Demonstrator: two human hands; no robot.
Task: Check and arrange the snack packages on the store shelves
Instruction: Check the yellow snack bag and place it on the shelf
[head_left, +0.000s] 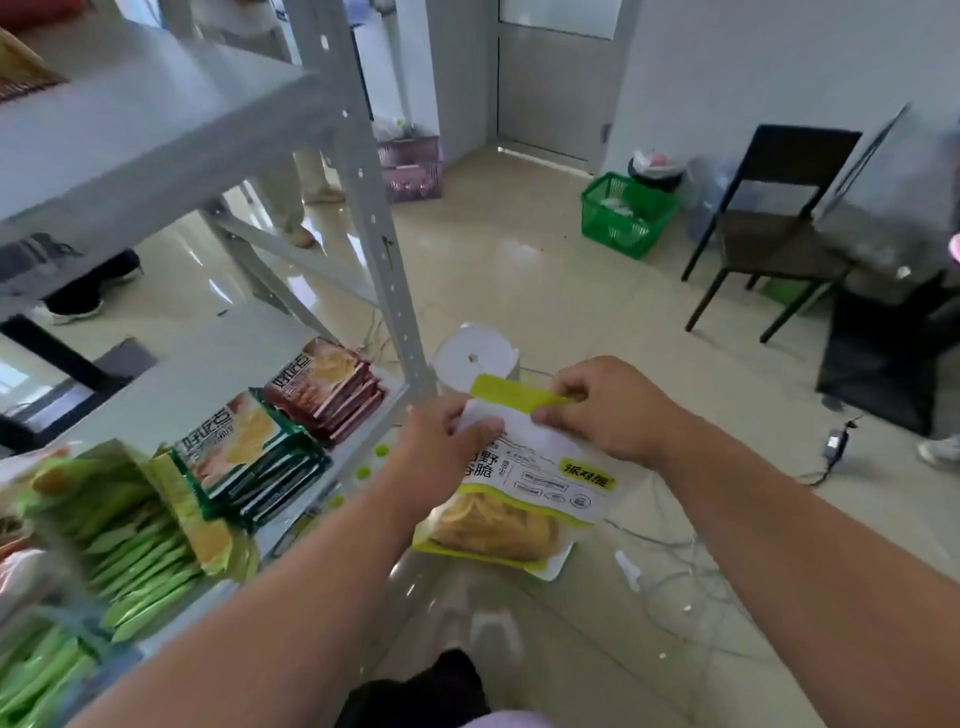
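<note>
1. Head view: both hands held one snack bag (524, 483) up in the air, off the shelf (171, 374).
2. The left hand (447, 441) curled round the bag's top left corner.
3. The right hand (608, 410) pinched the yellow top strip.
4. Left of the hands, green packs (249, 457) and red packs (327, 389) lay stacked on the shelf.

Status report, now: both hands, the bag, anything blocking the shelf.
Left hand and right hand both grip the chip bag by its top. Bag off the shelf, right of the post. Nothing in the way.
</note>
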